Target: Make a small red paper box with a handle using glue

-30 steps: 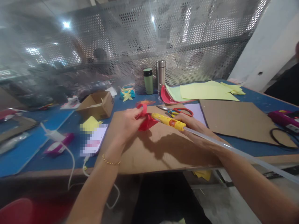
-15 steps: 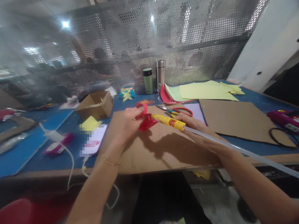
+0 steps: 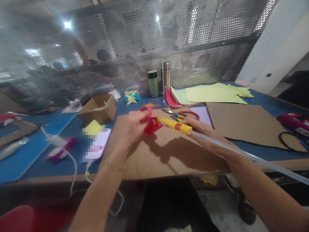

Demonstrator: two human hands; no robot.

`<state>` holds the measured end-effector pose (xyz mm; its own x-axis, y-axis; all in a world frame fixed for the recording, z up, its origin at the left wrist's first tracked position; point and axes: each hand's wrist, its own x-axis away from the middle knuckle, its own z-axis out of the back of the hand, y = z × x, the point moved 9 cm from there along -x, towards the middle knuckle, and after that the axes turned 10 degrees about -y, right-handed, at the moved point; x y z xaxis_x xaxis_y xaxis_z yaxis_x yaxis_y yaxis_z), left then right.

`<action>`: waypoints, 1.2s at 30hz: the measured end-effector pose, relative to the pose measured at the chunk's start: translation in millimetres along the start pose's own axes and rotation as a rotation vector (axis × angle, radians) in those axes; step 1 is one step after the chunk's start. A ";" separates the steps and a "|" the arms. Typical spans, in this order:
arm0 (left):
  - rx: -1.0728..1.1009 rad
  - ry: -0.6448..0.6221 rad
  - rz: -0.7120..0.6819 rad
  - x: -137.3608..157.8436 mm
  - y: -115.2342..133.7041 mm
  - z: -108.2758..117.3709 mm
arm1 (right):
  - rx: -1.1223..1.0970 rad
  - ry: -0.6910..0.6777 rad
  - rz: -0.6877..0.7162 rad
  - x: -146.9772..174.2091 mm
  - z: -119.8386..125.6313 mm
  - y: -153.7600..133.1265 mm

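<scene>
My left hand (image 3: 136, 125) is closed, pinching a red craft piece (image 3: 152, 126) with a curled strip looping up from it. Whether it is paper or felt I cannot tell. My right hand (image 3: 201, 132) grips a yellow glue gun (image 3: 175, 125), its front end pointing left at the red piece; whether the tip touches it I cannot tell. A long translucent glue stick (image 3: 241, 153) runs out of its back toward the lower right. Both hands are above a brown cardboard sheet (image 3: 145, 164). Red-handled scissors (image 3: 190, 114) and a yellow-handled tool (image 3: 178, 118) lie just beyond my right hand.
A cardboard box (image 3: 100, 109), phone (image 3: 98, 146) and white cable (image 3: 72, 158) are on the left. Behind stand a green tumbler (image 3: 153, 84), steel flask (image 3: 166, 75) and blue craft basket (image 3: 131, 96). Yellow sheets (image 3: 214, 92), another cardboard sheet (image 3: 243, 124) and a purple device (image 3: 293, 122) lie right.
The glue gun's front end and the red piece have barely shifted. Both hands keep their hold.
</scene>
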<state>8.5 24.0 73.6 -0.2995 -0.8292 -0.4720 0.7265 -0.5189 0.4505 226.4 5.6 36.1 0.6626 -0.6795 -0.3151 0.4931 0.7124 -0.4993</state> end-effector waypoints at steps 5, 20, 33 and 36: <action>0.019 -0.025 0.054 2.9 -2.6 -0.2 | -0.097 0.069 -0.010 2.9 6.4 -9.3; 0.237 -0.005 0.177 7.5 -20.6 -2.6 | 0.062 0.419 -0.273 90.6 72.3 55.0; 0.065 -0.011 0.091 4.6 -16.7 5.0 | 0.613 0.168 -0.602 115.1 89.3 136.9; 0.040 -0.016 0.068 4.8 -13.7 5.2 | 0.735 0.219 -0.521 93.2 89.4 94.5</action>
<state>-6.1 26.1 69.0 -0.2605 -0.8658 -0.4272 0.7205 -0.4688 0.5110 385.1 25.3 31.7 0.1722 -0.9097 -0.3779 0.9820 0.1887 -0.0070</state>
